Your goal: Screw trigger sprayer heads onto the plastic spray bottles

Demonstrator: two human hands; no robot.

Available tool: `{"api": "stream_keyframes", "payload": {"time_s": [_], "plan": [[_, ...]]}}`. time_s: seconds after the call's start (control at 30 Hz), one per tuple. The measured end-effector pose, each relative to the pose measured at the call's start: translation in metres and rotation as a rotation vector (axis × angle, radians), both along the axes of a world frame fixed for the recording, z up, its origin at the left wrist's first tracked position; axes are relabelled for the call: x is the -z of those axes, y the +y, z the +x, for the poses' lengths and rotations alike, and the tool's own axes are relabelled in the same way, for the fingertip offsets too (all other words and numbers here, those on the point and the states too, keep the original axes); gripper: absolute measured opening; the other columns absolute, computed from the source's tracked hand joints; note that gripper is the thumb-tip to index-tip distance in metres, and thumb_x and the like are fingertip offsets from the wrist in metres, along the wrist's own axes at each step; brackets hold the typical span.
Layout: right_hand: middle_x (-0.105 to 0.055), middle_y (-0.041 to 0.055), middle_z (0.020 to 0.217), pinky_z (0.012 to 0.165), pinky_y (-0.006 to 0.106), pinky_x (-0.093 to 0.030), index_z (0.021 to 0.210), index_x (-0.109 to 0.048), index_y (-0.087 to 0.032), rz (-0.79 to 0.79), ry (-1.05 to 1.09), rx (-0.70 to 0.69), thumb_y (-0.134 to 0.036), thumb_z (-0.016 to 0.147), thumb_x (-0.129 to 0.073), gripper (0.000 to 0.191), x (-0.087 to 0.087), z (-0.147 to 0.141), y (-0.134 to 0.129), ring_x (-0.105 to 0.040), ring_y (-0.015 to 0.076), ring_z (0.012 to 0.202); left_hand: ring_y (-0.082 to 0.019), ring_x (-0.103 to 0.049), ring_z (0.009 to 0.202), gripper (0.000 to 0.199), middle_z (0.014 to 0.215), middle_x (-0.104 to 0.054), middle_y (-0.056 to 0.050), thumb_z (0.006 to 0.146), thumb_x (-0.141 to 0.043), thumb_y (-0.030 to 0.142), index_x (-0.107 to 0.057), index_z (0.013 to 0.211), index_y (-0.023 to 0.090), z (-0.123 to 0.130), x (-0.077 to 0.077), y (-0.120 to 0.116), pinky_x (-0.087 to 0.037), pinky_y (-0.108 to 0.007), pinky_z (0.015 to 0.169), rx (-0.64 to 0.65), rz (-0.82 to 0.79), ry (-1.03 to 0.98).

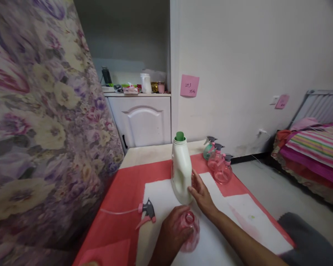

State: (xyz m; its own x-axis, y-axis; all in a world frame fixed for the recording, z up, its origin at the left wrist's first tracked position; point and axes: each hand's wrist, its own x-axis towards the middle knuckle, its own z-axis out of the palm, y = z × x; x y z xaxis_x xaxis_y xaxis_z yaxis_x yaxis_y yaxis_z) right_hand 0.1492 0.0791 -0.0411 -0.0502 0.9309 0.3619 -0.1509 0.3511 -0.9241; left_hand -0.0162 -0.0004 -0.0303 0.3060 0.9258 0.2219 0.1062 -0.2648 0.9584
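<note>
My left hand (173,231) is wrapped round a pink see-through spray bottle body (193,240), whose neck has no cap on it. Just beyond it stands a large whitish jug (181,166) with a handle and a green spout in its open mouth. My right hand (201,192) is at the jug's lower right side, fingers curved against it; whether they grip it firmly I cannot tell. To the left lies a grey and pink trigger spray head (148,211) with its clear tube stretched out leftward.
Three filled-out spray bottles with trigger heads, one green (208,152) and two pink (223,174), stand at the table's right edge. White sheets (238,207) lie on the red cloth (127,188). A floral curtain (52,129) hangs at left; a bed (316,147) stands at right.
</note>
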Motion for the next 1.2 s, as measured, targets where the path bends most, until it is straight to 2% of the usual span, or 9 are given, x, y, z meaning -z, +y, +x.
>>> {"api": "stream_keyframes", "payload": {"time_s": [0.17, 0.3, 0.47, 0.53, 0.63, 0.73, 0.87, 1.0, 1.2], "plan": [[-0.059, 0.01, 0.133, 0.112, 0.051, -0.036, 0.125, -0.059, -0.027, -0.092, -0.08, -0.062, -0.046, 0.082, -0.069, 0.048, 0.025, 0.038, -0.046, -0.053, 0.0296, 0.128, -0.027, -0.06, 0.118, 0.051, 0.125, -0.066, -0.009, 0.075, -0.07, 0.043, -0.061, 0.121, 0.022, -0.006, 0.011, -0.002, -0.046, -0.036, 0.103, -0.052, -0.056, 0.027], [-0.052, 0.0094, 0.141, 0.115, 0.049, -0.032, 0.132, -0.052, -0.029, -0.182, -0.096, -0.165, -0.05, 0.063, -0.084, 0.08, 0.051, 0.042, -0.088, -0.045, 0.0317, 0.134, -0.027, -0.062, 0.117, 0.051, 0.129, -0.065, -0.013, 0.081, -0.059, 0.049, -0.058, 0.123, 0.02, -0.015, 0.024, -0.007, -0.048, -0.039, 0.102, -0.16, -0.128, 0.009], [-0.042, 0.0108, 0.149, 0.119, 0.048, -0.022, 0.142, -0.04, -0.026, -0.199, -0.25, -0.148, -0.024, 0.041, -0.093, 0.115, 0.05, 0.021, -0.105, -0.035, 0.0336, 0.14, -0.027, -0.068, 0.105, 0.044, 0.111, -0.073, -0.011, 0.08, -0.059, 0.049, -0.063, 0.112, 0.019, -0.04, 0.025, -0.013, -0.053, -0.038, 0.093, -0.462, -0.146, 0.057], [-0.043, 0.0099, 0.149, 0.118, 0.046, -0.025, 0.144, -0.035, -0.026, -0.217, -0.235, -0.172, -0.014, 0.042, -0.089, 0.116, 0.046, 0.012, -0.104, -0.036, 0.0316, 0.14, -0.028, -0.068, 0.104, 0.042, 0.109, -0.074, -0.011, 0.08, -0.057, 0.05, -0.065, 0.106, 0.019, -0.056, 0.025, -0.013, -0.053, -0.04, 0.091, -0.622, -0.111, 0.108], [-0.046, 0.0082, 0.147, 0.116, 0.042, -0.031, 0.143, -0.035, -0.026, -0.222, -0.175, -0.188, -0.009, 0.052, -0.08, 0.103, 0.043, 0.002, -0.101, -0.042, 0.0278, 0.137, -0.029, -0.064, 0.108, 0.04, 0.112, -0.071, -0.012, 0.083, -0.05, 0.048, -0.064, 0.107, 0.019, -0.081, 0.034, -0.009, -0.049, -0.047, 0.096, -0.752, 0.019, 0.308], [-0.051, 0.0081, 0.142, 0.114, 0.042, -0.033, 0.139, -0.039, -0.025, -0.215, -0.166, -0.177, -0.009, 0.056, -0.076, 0.093, 0.04, 0.0, -0.1, -0.047, 0.0274, 0.133, -0.03, -0.062, 0.109, 0.038, 0.114, -0.069, -0.012, 0.084, -0.047, 0.039, -0.063, 0.11, 0.018, -0.092, 0.048, -0.005, -0.047, -0.049, 0.098, -0.777, 0.148, 0.583], [-0.052, 0.0079, 0.14, 0.113, 0.044, -0.034, 0.137, -0.04, -0.027, -0.195, -0.163, -0.146, -0.008, 0.053, -0.076, 0.093, 0.036, 0.008, -0.107, -0.048, 0.029, 0.131, -0.027, -0.063, 0.104, 0.034, 0.108, -0.069, -0.012, 0.088, -0.041, 0.027, -0.063, 0.11, 0.015, -0.086, 0.059, -0.002, -0.05, -0.043, 0.093, -0.752, 0.253, 0.847], [-0.049, 0.0066, 0.141, 0.113, 0.046, -0.035, 0.138, -0.04, -0.03, -0.204, -0.196, -0.091, -0.005, 0.051, -0.074, 0.096, 0.041, 0.028, -0.12, -0.045, 0.0308, 0.133, -0.026, -0.063, 0.101, 0.036, 0.106, -0.071, -0.012, 0.092, -0.036, 0.025, -0.065, 0.111, 0.014, -0.079, 0.051, 0.001, -0.049, -0.039, 0.09, -0.759, 0.29, 1.065], [-0.05, 0.0082, 0.139, 0.113, 0.047, -0.035, 0.136, -0.042, -0.028, -0.176, -0.218, -0.041, -0.007, 0.048, -0.078, 0.098, 0.047, 0.045, -0.126, -0.046, 0.0326, 0.132, -0.026, -0.065, 0.094, 0.036, 0.105, -0.071, -0.012, 0.089, -0.037, 0.017, -0.069, 0.105, 0.015, -0.077, 0.039, 0.012, -0.048, -0.035, 0.084, -0.756, 0.333, 1.151]]}}
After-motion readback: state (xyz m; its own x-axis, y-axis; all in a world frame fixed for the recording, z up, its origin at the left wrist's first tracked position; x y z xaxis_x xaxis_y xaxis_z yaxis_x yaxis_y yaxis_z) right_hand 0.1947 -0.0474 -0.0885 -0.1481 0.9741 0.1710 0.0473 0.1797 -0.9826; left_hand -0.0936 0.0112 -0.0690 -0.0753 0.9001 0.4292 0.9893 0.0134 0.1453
